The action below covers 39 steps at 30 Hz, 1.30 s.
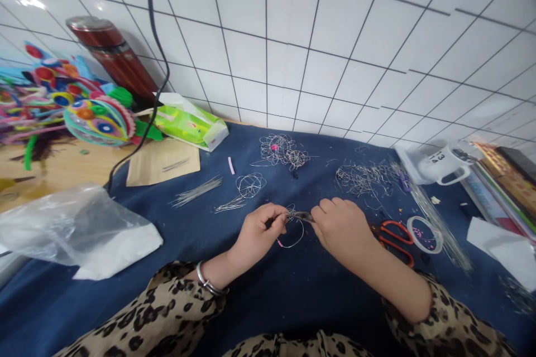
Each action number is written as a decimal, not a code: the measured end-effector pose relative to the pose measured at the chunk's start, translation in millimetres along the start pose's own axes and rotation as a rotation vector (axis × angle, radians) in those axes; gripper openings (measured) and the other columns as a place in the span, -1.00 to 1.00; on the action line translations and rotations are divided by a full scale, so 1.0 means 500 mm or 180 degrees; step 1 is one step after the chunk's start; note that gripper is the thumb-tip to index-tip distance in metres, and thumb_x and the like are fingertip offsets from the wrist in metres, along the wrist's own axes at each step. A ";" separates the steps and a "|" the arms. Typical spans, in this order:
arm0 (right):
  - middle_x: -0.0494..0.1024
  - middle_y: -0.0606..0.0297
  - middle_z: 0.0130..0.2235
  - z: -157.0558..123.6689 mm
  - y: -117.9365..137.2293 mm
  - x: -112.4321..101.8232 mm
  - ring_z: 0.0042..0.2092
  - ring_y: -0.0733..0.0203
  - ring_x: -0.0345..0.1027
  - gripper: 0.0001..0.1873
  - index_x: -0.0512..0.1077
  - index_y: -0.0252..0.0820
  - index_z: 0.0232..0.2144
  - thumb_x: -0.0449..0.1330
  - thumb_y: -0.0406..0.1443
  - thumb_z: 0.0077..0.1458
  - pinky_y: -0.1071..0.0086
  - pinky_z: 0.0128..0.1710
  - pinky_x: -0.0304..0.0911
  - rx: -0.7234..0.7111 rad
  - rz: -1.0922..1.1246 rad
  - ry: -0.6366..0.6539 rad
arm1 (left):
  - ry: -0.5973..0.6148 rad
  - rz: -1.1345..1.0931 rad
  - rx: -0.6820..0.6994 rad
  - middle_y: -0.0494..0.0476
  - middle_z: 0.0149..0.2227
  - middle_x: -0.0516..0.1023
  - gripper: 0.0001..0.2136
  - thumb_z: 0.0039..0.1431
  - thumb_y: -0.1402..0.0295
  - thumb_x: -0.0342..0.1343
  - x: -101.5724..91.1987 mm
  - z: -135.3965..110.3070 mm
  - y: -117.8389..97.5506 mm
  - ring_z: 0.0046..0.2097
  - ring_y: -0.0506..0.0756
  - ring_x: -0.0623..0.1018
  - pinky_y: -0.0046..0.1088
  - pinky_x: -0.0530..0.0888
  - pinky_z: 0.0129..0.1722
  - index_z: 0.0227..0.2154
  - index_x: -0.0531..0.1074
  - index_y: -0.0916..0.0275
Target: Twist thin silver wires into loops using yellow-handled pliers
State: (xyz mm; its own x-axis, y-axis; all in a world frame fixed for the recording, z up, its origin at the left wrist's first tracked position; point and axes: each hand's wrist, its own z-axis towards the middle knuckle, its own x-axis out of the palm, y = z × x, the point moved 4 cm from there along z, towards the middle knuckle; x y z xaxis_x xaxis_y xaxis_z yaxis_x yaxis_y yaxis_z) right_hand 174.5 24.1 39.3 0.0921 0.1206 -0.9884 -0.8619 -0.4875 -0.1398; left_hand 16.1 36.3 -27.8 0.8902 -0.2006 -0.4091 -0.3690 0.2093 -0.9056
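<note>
Down at the middle of the blue-covered surface, the left hand is closed in a pinch on a thin wire loop, gripping it at the top where the wire is twisted, and the round part of the loop hangs just below the fingers with a small pink bit at its lower left. Facing it, the right hand is closed around small pliers, whose dark tip meets the wire right beside the left fingertips. A metal bangle sits on the left wrist, and both forearms come out of leopard-print sleeves. Just beside the right hand lie orange-handled scissors, with a clear tape roll touching or nearly touching them on the far side. Farther back on the cloth are a finished round wire flower frame, a bundle of straight wires, a tangle of wire shapes with a pink spot and a loose heap of wire scraps. A white mug stands at the right, a crumpled clear plastic bag lies at the left, and a green tissue pack rests near the tiled wall.
</note>
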 end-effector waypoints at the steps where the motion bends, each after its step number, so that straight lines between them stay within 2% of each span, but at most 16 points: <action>1: 0.34 0.29 -0.44 0.000 0.000 0.001 -0.36 0.20 0.13 -0.90 0.31 -0.17 -0.47 0.04 -0.34 0.08 0.32 -0.38 -0.17 -0.0001 0.0001 0.0013 | 0.0004 0.0003 -0.0006 0.01 -0.50 0.43 -0.87 0.18 0.40 -0.05 0.000 0.000 0.001 -0.41 -0.01 0.43 -0.51 0.33 -0.36 -0.40 0.38 0.25; 13: 0.36 0.29 -0.44 0.001 0.000 0.008 -0.37 0.23 0.12 -0.91 0.30 -0.19 -0.47 0.05 -0.34 0.07 0.33 -0.40 -0.19 0.0020 0.0045 0.0040 | -0.0011 0.0048 0.0015 0.02 -0.51 0.43 -0.86 0.17 0.41 -0.06 0.002 -0.001 0.003 -0.42 -0.01 0.42 -0.54 0.33 -0.42 -0.42 0.39 0.25; 22: 0.35 0.28 -0.46 0.000 0.005 0.013 -0.38 0.22 0.12 -0.90 0.32 -0.19 -0.47 0.04 -0.39 0.06 0.32 -0.41 -0.19 0.0018 -0.0113 -0.0108 | -0.0075 0.0389 0.0286 0.00 -0.52 0.41 -0.85 0.13 0.48 -0.05 -0.005 0.004 -0.008 -0.42 -0.01 0.40 -0.51 0.31 -0.36 -0.45 0.40 0.24; 29: 0.36 0.27 -0.45 0.001 0.003 0.006 -0.37 0.23 0.14 -0.90 0.33 -0.20 -0.47 0.04 -0.40 0.04 0.33 -0.40 -0.17 0.0001 -0.0046 -0.0004 | -0.0030 0.0385 0.0368 0.02 -0.52 0.42 -0.85 0.14 0.48 -0.06 -0.005 0.005 -0.008 -0.41 0.00 0.41 -0.50 0.33 -0.35 -0.44 0.40 0.25; 35: 0.37 0.30 -0.45 -0.002 -0.004 0.004 -0.38 0.23 0.15 -0.90 0.32 -0.18 -0.48 0.04 -0.35 0.06 0.33 -0.42 -0.18 -0.0001 0.0084 0.0075 | 0.0236 0.0105 0.0441 0.02 -0.52 0.41 -0.86 0.15 0.47 -0.06 -0.005 0.009 -0.008 -0.43 -0.02 0.40 -0.51 0.34 -0.37 -0.43 0.40 0.26; 39: 0.36 0.30 -0.46 -0.004 -0.004 0.006 -0.39 0.25 0.15 -0.90 0.32 -0.18 -0.49 0.05 -0.34 0.05 0.34 -0.42 -0.17 -0.0013 0.0156 0.0079 | 0.0333 0.0159 0.0491 0.04 -0.49 0.40 -0.86 0.11 0.52 -0.05 -0.010 0.011 -0.015 -0.41 -0.01 0.40 -0.51 0.34 -0.37 -0.44 0.40 0.27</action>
State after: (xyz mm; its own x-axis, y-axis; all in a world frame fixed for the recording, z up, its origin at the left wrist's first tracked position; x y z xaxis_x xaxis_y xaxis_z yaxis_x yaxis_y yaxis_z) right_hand 177.7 23.6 36.5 0.0623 0.0750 -0.9952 -0.8637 -0.4957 -0.0914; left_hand 16.0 41.1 -18.4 0.8361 -0.2832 -0.4698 -0.3594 0.3641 -0.8592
